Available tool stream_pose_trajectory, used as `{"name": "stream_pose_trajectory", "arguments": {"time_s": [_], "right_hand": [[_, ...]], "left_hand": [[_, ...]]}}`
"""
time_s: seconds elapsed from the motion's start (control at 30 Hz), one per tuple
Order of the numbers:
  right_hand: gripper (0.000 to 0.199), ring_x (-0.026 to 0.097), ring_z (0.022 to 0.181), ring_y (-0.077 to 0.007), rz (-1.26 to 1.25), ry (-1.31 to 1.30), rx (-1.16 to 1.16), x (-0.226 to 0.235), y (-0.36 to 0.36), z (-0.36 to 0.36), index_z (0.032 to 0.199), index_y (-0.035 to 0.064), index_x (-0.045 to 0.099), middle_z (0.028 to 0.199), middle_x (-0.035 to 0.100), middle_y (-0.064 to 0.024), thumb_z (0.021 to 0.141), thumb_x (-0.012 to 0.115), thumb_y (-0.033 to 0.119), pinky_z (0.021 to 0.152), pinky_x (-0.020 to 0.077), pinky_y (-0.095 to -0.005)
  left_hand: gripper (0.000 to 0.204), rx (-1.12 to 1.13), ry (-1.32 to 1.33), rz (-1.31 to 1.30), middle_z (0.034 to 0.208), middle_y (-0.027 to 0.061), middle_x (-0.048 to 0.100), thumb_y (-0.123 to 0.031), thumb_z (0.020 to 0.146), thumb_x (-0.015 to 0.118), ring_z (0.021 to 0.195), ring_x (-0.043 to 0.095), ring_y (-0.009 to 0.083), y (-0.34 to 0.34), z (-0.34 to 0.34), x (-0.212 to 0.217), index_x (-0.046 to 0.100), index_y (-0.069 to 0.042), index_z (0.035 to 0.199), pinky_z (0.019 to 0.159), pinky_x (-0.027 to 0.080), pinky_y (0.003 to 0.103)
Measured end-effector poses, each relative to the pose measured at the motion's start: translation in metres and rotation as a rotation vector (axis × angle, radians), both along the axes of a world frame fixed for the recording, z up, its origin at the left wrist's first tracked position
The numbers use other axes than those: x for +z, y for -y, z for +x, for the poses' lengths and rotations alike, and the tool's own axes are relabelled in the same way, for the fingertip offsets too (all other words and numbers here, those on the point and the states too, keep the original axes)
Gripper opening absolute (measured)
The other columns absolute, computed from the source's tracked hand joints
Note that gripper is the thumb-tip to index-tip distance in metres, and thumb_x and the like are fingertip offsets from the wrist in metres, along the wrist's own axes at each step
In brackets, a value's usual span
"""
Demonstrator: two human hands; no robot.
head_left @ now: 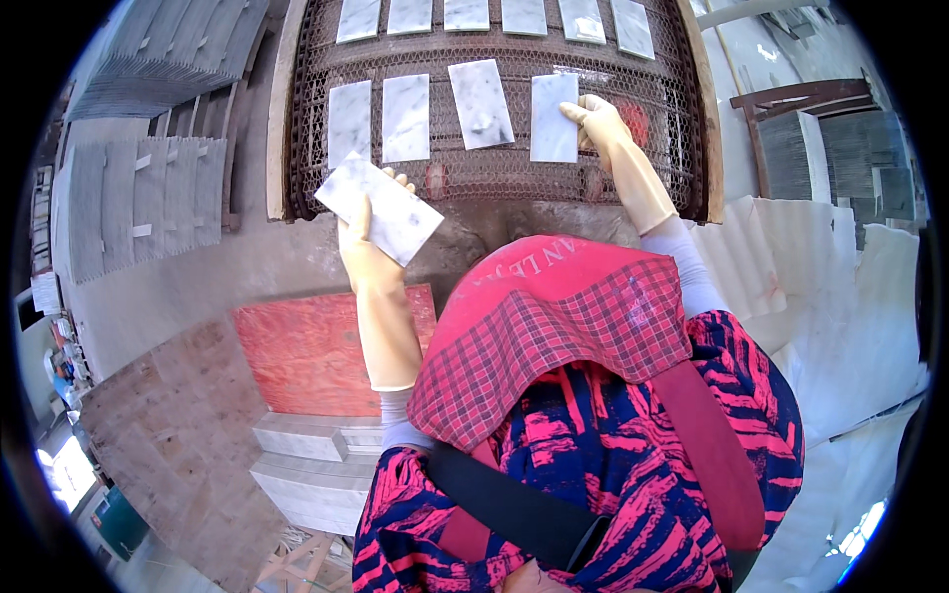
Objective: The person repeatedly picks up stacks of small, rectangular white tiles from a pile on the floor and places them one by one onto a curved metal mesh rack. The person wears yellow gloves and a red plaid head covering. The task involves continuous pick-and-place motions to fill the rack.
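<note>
Head view: left hand (368, 252), gloved, is closed around the near end of a white marble tile (379, 209) held tilted just off the near edge of the mesh belt (494, 168); right hand (600, 124), gloved, pinches the right edge of a tile (554, 118) lying flat on the mesh, last in a row of four. Tiles look flat, rectangular, grey-veined, smooth-faced; my guess is stiff, fairly heavy for size, slick, chip-prone at corners, so best gripped by the long edges and set down flat. Belt is rusty brown woven wire, more tiles at far end.
</note>
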State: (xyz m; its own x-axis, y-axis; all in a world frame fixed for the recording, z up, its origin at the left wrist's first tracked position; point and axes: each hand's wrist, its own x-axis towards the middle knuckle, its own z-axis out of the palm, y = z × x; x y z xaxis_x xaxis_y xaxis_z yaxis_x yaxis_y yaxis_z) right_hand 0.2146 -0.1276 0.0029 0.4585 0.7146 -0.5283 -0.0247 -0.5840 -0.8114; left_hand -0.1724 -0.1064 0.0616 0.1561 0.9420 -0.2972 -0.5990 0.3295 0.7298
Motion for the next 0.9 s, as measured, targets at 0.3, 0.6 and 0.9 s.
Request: {"name": "stream_pose_trajectory", "arguments": {"time_s": [0.3, 0.6, 0.9], "right_hand": [[0.048, 0.072, 0.104, -0.0209, 0.189, 0.388, 0.313, 0.041, 0.029, -0.045, 0.142, 0.0071, 0.063, 0.121, 0.074, -0.0089, 0.106, 0.067, 0.038, 0.094, 0.0559, -0.0375], [0.035, 0.069, 0.097, -0.0103, 0.314, -0.575, 0.061, 0.064, 0.052, -0.097, 0.129, 0.0017, 0.069, 0.11, 0.074, -0.0024, 0.107, 0.069, 0.03, 0.087, 0.0556, -0.0286], [0.044, 0.071, 0.11, -0.0198, 0.128, 0.254, -0.162, 0.004, 0.071, -0.018, 0.134, 0.0035, 0.068, 0.122, 0.078, -0.011, 0.108, 0.064, 0.038, 0.099, 0.0516, -0.0355]], "left_hand": [[0.057, -0.262, -0.084, -0.025, 0.138, 0.0243, 0.067, -0.021, 0.103, 0.066, 0.121, 0.07, 0.0381, 0.01, 0.038, 0.032, 0.048, 0.003, 0.151, 0.103, 0.059, 0.052], [0.053, -0.445, -0.259, -0.088, 0.139, 0.0138, 0.067, -0.024, 0.104, 0.072, 0.126, 0.066, 0.0269, -0.014, 0.117, 0.035, 0.055, 0.0, 0.148, 0.109, 0.052, 0.044], [0.076, -0.266, -1.586, 0.689, 0.156, 0.0239, 0.054, -0.04, 0.092, 0.079, 0.141, 0.055, 0.0388, -0.073, 0.143, -0.034, 0.054, -0.006, 0.154, 0.118, 0.044, 0.047]]}}
